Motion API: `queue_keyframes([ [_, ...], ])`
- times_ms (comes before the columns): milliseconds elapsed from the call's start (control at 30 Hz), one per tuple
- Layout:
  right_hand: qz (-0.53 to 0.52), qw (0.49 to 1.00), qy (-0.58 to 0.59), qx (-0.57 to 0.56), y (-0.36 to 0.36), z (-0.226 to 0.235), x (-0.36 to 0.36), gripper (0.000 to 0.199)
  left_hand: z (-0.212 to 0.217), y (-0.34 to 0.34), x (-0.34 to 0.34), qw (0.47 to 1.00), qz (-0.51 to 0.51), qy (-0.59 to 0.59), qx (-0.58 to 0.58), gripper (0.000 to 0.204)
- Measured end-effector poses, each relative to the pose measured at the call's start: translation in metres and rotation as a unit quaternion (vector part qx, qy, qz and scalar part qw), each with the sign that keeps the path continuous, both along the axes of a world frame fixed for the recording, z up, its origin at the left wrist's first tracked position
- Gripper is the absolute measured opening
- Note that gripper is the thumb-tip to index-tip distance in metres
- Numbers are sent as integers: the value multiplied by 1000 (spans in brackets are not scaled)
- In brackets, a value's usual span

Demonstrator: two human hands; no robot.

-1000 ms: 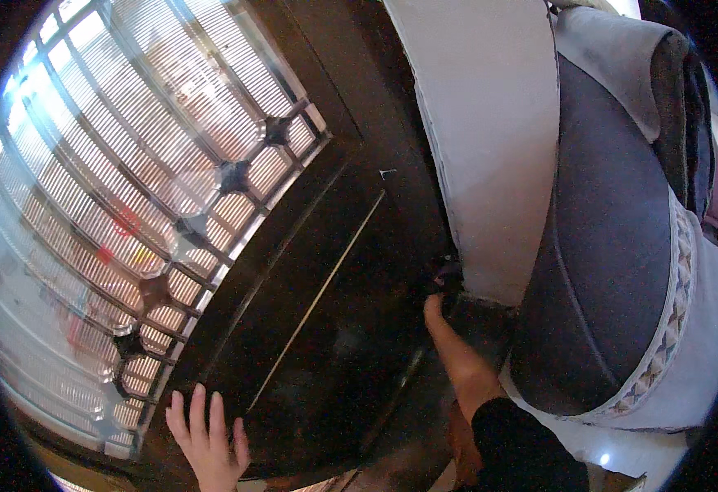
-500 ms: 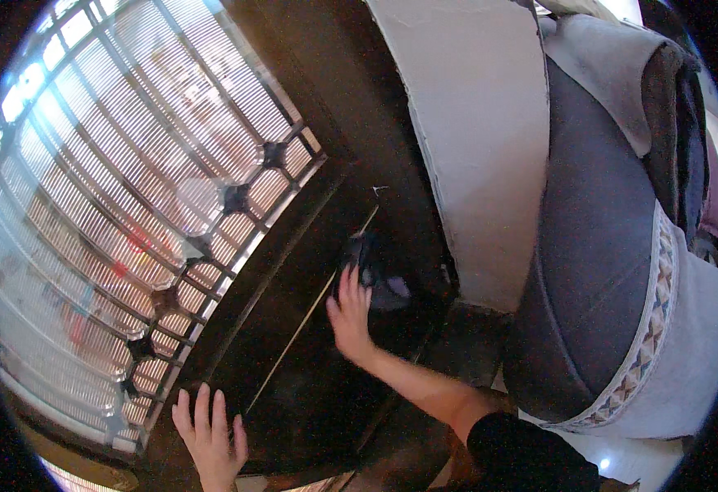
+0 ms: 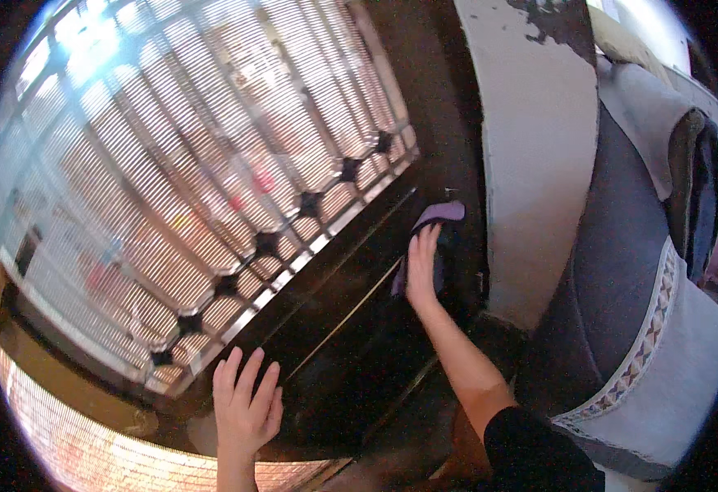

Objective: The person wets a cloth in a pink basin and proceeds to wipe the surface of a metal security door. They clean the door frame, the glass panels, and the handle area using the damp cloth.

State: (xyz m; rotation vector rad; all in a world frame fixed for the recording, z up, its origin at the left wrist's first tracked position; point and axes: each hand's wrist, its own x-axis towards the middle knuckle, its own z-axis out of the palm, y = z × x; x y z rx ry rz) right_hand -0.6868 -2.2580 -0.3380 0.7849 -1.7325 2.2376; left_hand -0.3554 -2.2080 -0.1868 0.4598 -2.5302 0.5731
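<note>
Right hand (image 3: 421, 275): fingers extended, palm pressed flat on a purple cloth (image 3: 439, 216); grip released, nothing clenched. The cloth lies under and just beyond the fingertips, on the dark sill (image 3: 351, 328), close to the pale wall pillar (image 3: 539, 164) at the hand's right.

Left hand (image 3: 244, 406): open, fingers spread, flat on the sill's near edge, well apart from the cloth, holding nothing.

Window grille (image 3: 211, 180): metal bars beyond both hands.

Cushioned seat (image 3: 621, 295): grey-blue, patterned trim, right of the pillar.
</note>
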Motion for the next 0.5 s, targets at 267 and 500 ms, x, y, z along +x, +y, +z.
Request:
queue_keyframes([
  [267,203,868,354,283,40,30,191,17,8,20,113,935,139,172,-278,29],
  [500,273,795,521,148,35,48,190,35,26,-4,148,853,100,512,11,59],
])
